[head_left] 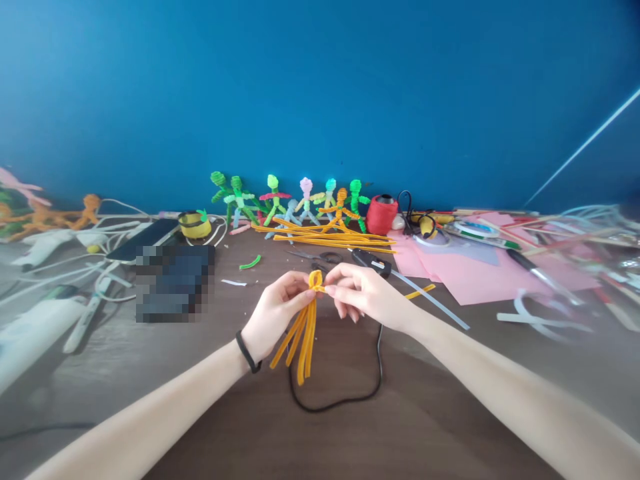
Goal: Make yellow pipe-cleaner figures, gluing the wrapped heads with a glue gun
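orange pipe-cleaner bundle (305, 327): held just above the table (425, 413), looped on top, tails dangling | left hand (273, 317): pinched tight on the neck under the loop | right hand (363, 293): fingertips clamped on the loop | tip imo: keep that neck pinch firm so strands don't splay | behind: spare orange stems (330, 237), glue gun (370, 261)

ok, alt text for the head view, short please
The left hand and right hand pinch the looped top of an orange pipe-cleaner bundle above a brown table. Behind, a row of pipe-cleaner figures, a red thread spool and pink paper sit against a blue wall.
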{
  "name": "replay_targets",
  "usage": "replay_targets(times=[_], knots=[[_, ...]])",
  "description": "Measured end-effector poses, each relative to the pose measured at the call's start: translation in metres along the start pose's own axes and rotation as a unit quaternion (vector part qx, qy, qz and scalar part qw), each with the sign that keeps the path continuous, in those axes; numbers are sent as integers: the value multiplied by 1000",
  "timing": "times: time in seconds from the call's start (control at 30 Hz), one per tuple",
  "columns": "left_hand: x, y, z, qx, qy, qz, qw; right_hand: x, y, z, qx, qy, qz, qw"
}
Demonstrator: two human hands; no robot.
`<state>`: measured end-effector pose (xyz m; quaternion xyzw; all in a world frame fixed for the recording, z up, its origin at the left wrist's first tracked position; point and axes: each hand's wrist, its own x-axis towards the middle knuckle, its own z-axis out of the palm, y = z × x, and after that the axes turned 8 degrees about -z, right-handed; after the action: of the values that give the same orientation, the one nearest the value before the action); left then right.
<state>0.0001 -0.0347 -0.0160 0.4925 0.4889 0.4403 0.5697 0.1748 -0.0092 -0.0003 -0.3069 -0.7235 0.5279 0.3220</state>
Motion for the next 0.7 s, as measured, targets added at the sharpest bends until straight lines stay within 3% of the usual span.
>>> replay_targets(times=[0.47,0.7], knots=[[0,0,0,-36,-54,-54,996,1,5,4,-3,1,-21,1000],[0,-1,0,-37,-38,-49,997,0,3,5,3,12,-9,1000]])
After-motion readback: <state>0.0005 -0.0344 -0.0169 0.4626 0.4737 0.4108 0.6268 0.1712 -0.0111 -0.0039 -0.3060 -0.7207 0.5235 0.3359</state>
